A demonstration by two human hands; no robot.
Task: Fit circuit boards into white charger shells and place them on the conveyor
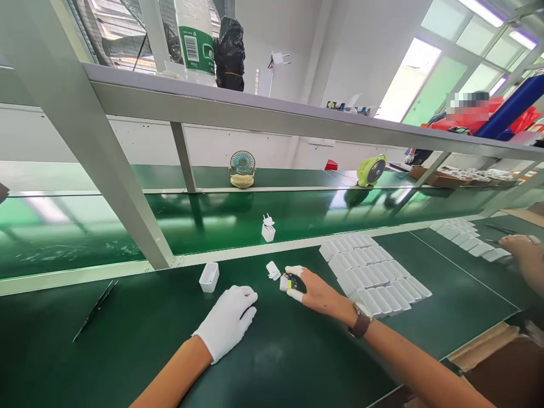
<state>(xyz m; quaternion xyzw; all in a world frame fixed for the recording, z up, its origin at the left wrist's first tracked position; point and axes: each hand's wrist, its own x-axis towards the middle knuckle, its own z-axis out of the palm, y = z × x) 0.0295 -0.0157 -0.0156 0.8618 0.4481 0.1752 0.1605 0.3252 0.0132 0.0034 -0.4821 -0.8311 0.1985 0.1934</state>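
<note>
My left hand, in a white glove, rests on the green bench mat with its fingers loosely curled and nothing visibly in them. My right hand, bare with white fingertip covers and a wristwatch, pinches a small charger part with a circuit board. A white plug piece lies just left of it. An empty white charger shell stands further left. A white charger with its prongs up sits on the conveyor belt behind.
Rows of white shells lie to the right of my right hand. Black tweezers lie at left. Another person's hand works at far right beside more shells. Two small fans stand beyond the belt. A metal frame post crosses the view.
</note>
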